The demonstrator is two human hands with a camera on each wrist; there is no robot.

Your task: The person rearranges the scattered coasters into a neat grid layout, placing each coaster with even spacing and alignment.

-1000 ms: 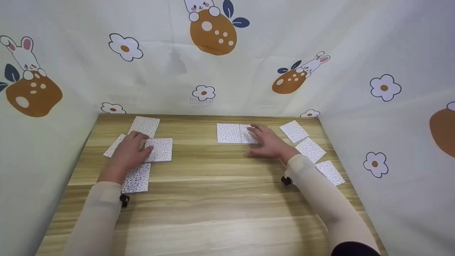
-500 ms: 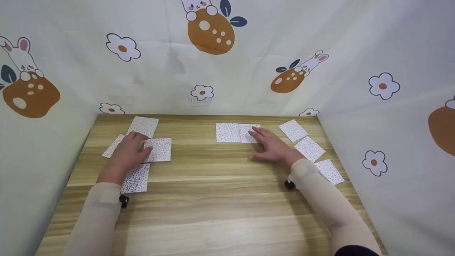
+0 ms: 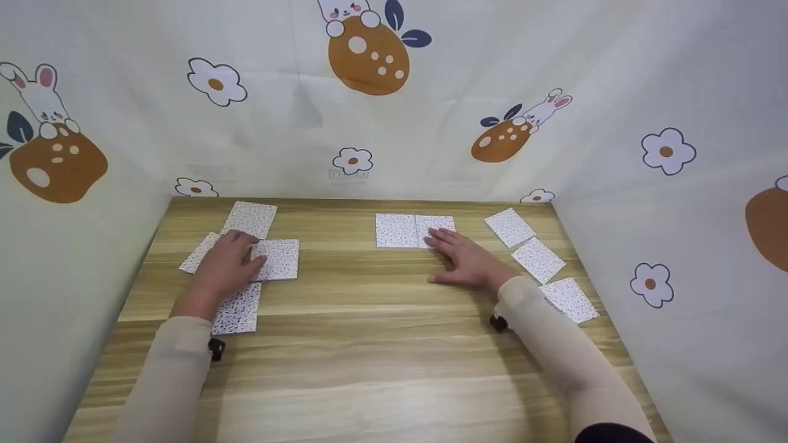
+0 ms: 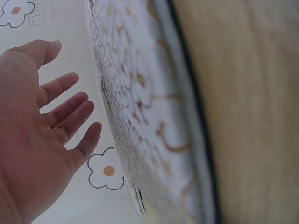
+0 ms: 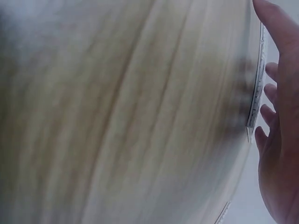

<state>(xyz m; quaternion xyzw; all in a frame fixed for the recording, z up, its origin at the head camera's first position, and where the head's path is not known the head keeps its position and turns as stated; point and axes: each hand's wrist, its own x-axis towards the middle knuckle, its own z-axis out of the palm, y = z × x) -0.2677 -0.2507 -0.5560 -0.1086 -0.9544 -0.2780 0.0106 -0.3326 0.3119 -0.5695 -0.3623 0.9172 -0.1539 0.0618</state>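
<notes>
Thin square tiles with a white, finely speckled face lie flat on the wooden table. On the left, my left hand point(image 3: 225, 264) hovers over a cluster of them: a back tile point(image 3: 252, 218), a right tile point(image 3: 277, 259), a front tile point(image 3: 239, 309) and a partly covered left tile point(image 3: 197, 251). Its fingers are loosely bent and hold nothing; a gap to the tiles shows in the left wrist view. My right hand point(image 3: 468, 255) has its fingertips over the right tile point(image 3: 435, 226) of a side-by-side pair, thumb spread apart. Whether they touch it I cannot tell. The pair's left tile point(image 3: 396, 231) is uncovered.
Three more tiles run down the right side: a back one point(image 3: 510, 227), a middle one point(image 3: 538, 260) and a front one point(image 3: 569, 299) beside my right sleeve point(image 3: 554, 344). A printed cloth point(image 3: 277, 135) walls the table point(image 3: 357, 357) at the back and both sides.
My right hand drew slightly back to the right, then came a little left over the tile again. The left hand and the tiles show no clear movement.
</notes>
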